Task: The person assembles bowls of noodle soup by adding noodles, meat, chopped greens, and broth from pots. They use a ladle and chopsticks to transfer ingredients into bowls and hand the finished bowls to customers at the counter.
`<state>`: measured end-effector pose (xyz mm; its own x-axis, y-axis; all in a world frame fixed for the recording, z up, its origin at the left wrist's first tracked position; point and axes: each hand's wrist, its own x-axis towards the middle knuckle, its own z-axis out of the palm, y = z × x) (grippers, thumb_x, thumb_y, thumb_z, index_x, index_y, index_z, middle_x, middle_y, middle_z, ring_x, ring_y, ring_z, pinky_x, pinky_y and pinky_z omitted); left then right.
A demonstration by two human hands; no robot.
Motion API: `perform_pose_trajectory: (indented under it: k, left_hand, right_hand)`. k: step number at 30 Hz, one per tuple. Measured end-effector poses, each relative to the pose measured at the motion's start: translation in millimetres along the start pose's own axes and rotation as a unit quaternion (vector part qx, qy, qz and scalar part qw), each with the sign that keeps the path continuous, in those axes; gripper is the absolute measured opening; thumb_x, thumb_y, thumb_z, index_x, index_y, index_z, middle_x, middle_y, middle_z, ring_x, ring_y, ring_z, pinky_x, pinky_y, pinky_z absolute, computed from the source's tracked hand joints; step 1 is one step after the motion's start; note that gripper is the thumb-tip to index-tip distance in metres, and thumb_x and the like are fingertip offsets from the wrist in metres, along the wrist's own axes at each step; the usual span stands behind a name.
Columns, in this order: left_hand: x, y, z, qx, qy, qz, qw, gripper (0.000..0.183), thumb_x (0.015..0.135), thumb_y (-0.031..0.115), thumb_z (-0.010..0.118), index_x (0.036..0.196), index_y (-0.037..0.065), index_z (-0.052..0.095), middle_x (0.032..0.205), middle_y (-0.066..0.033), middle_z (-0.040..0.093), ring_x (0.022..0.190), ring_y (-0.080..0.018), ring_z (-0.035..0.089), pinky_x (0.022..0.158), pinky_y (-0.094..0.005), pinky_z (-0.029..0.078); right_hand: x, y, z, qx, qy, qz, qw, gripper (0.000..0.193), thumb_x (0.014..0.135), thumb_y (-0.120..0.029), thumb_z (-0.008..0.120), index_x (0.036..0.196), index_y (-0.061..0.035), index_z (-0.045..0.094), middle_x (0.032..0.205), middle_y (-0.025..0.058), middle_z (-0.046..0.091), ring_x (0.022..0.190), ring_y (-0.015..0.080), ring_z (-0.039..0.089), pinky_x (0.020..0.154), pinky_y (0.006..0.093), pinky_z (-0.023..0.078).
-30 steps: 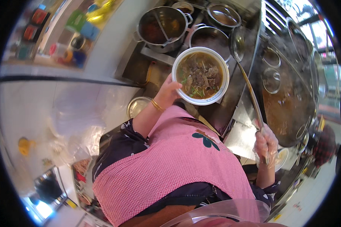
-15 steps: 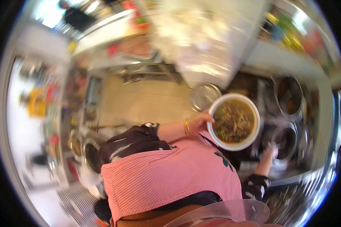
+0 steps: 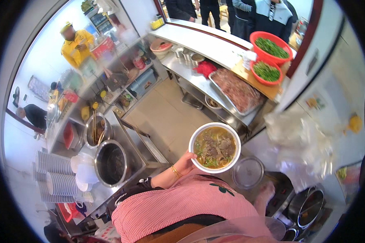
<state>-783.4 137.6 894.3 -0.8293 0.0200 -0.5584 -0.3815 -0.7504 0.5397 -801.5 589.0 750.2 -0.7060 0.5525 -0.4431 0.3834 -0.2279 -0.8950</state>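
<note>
My left hand (image 3: 185, 163) holds a white bowl (image 3: 192, 139) by its left side, with the thumb over the rim. Inside the bowl is a brown soup (image 3: 215, 148) with sliced meat and green herbs. To the right of my body my right hand (image 3: 265, 197) is a pale pink blur beside the stove; its fingers cannot be made out. A round metal lid (image 3: 247, 172) lies just past the bowl, and a large dark pot (image 3: 306, 207) stands further right.
Steel pots (image 3: 110, 163) and stacked white bowls (image 3: 62, 183) stand on the left counter. Ahead, a steel table bears a tray of sliced meat (image 3: 236, 90). Red basins of chopped greens (image 3: 271, 48) sit on the ledge. Plastic bags (image 3: 298, 141) hang at right. People stand beyond the openings.
My view has turned left, bringing the counters and serving ledge into sight. The bowl stays in my left hand. My right hand has come away from the pots, nearer my body.
</note>
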Motion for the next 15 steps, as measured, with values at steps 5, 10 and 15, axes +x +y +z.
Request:
perform_pose_trajectory:
  k: [5,10,15]
  left_hand:
    - [37.4,109.8,-52.3,-0.036,0.029,0.088,0.995,0.063,0.080,0.010,0.059,0.139,0.005,0.038,0.129,-0.0145,0.055,0.113,-0.0270,0.061,0.093,-0.0450,0.055]
    - [57.4,185.7,-84.5,-0.060,0.120,0.148,0.980,0.054,0.080,0.014,0.059,0.131,0.002,0.046,0.119,-0.0117,0.061,0.106,-0.0262,0.064,0.089,-0.0391,0.056]
    - [92.3,251.5,-113.6,-0.125,0.161,0.174,0.963,0.055,0.078,0.018,0.059,0.130,0.003,0.048,0.122,-0.0131,0.061,0.110,-0.0306,0.062,0.092,-0.0447,0.054]
  right_hand:
    - [-30.0,-22.7,317.2,-0.016,-0.351,0.015,0.936,0.020,0.096,-0.012,0.059,0.115,-0.0059,0.057,0.087,0.0016,0.058,0.068,0.0106,0.055,0.056,0.0257,0.049]
    - [-38.5,-62.2,593.0,-0.049,-0.473,-0.099,0.874,0.027,0.094,-0.007,0.054,0.121,-0.0027,0.055,0.081,0.0026,0.057,0.066,0.0111,0.056,0.054,0.0244,0.047]
    - [-22.8,-87.4,814.6,-0.110,-0.396,-0.246,0.878,0.061,0.090,-0.010,0.066,0.141,0.0023,0.037,0.090,0.0118,0.061,0.069,0.0161,0.063,0.055,0.0301,0.057]
